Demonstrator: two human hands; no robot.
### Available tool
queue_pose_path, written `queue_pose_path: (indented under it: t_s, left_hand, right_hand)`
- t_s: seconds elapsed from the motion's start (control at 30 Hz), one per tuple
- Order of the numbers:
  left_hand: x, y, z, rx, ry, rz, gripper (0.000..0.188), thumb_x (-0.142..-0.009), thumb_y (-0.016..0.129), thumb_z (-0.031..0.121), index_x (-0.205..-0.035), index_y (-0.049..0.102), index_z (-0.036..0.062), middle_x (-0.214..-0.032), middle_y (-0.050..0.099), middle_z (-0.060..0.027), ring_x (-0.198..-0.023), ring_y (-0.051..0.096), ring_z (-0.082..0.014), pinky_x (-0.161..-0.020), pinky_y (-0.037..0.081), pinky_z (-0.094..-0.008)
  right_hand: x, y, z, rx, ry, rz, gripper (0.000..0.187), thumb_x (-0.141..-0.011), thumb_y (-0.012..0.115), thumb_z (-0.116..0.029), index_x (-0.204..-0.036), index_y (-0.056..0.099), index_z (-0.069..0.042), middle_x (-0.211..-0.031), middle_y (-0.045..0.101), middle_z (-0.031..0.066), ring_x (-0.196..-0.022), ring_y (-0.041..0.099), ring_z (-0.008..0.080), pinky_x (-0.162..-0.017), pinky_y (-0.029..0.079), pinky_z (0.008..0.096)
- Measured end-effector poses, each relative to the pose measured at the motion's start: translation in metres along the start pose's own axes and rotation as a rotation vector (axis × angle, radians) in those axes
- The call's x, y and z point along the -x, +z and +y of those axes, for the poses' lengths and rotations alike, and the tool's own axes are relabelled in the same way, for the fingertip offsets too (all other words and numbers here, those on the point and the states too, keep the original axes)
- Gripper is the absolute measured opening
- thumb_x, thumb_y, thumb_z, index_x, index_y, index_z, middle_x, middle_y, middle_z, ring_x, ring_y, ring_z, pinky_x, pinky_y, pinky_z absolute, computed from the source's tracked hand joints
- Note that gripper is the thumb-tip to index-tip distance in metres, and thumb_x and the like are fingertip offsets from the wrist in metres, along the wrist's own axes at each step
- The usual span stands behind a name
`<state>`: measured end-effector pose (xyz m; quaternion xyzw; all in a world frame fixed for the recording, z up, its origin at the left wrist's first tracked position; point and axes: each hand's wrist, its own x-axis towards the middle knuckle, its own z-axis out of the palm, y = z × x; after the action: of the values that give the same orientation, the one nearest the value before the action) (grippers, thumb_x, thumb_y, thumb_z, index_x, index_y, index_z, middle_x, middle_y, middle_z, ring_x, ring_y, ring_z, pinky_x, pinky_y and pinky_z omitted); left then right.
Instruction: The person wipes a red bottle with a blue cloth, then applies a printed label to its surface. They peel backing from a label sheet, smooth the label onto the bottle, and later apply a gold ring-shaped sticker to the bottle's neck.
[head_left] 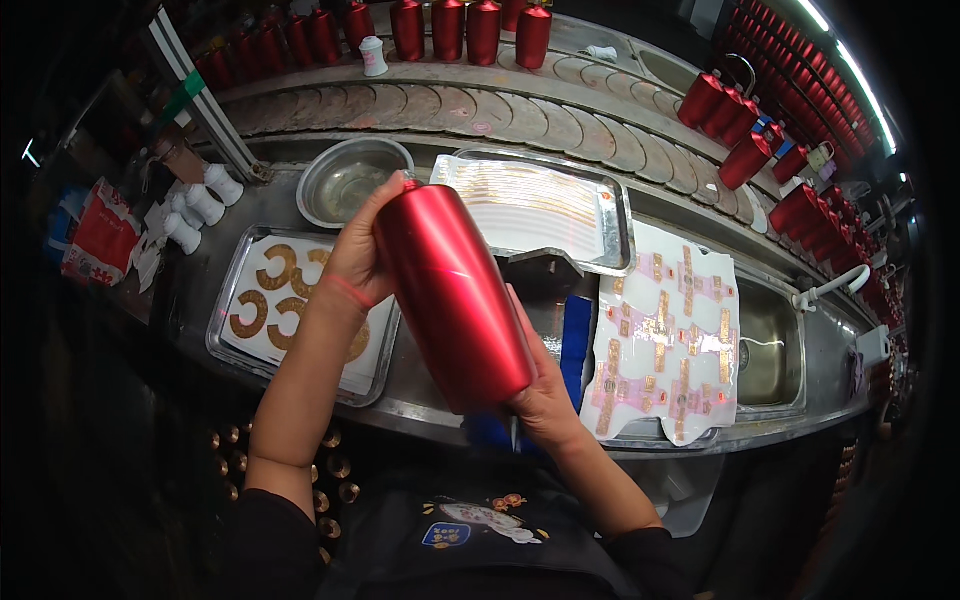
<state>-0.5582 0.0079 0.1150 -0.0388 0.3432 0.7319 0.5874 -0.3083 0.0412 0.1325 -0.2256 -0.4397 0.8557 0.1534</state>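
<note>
A glossy red bottle (455, 290) is held tilted in front of me, its neck toward the upper left and its base toward the lower right. My left hand (360, 245) is wrapped round the neck end. At the base, my right hand (543, 392) grips the bottle's right side, with some fingers hidden behind it. A thin, pointed metal-looking thing (514, 434) shows beneath the right hand; I cannot tell what it is. Left of the bottle, a metal tray (222, 322) bears a white sheet with several gold C-shaped decals (276, 268).
Behind the bottle are a metal bowl (309, 196) and a tray (627, 240) of gold strip decals. To the right lie a sheet of pink-and-gold decals (660, 330) and a sink (790, 375). Several red bottles (448, 32) stand beyond a conveyor of overlapping plates (450, 108).
</note>
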Motion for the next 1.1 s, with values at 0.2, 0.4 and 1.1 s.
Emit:
queue_pose_path:
  t_s: [0.2,0.4,1.1]
  left_hand:
    - [0.053,0.008,0.020,-0.544,-0.139,-0.254,0.071,-0.081,0.084,0.035,-0.134,0.050,0.0031,-0.120,0.064,-0.0109,-0.110,0.065,-0.0227,-0.092,0.055,-0.0369]
    - [0.068,-0.001,-0.002,-1.132,0.362,-0.228,0.082,-0.060,0.093,0.029,-0.128,0.057,0.0008,-0.120,0.062,-0.0165,-0.113,0.062,-0.0272,-0.099,0.050,-0.0363]
    - [0.080,-0.016,-0.025,-1.158,0.537,-0.487,0.081,-0.066,0.087,0.021,-0.136,0.048,0.0055,-0.123,0.060,-0.0186,-0.110,0.064,-0.0344,-0.095,0.052,-0.0392]
  right_hand:
    - [0.032,-0.020,0.008,0.893,-0.268,-0.062,0.094,-0.082,0.082,-0.023,-0.159,0.029,-0.014,-0.110,0.063,0.0142,-0.092,0.069,0.0251,-0.077,0.054,0.0321]
    - [0.047,0.002,-0.006,1.238,0.026,0.017,0.086,-0.080,0.079,-0.011,-0.155,0.037,-0.009,-0.110,0.067,0.0109,-0.073,0.059,0.0127,-0.060,0.047,0.0272]
    - [0.011,0.023,-0.014,0.481,0.167,0.338,0.054,-0.094,0.066,-0.022,-0.139,0.049,0.003,-0.130,0.058,0.0130,-0.114,0.057,0.0170,-0.094,0.047,0.0284]
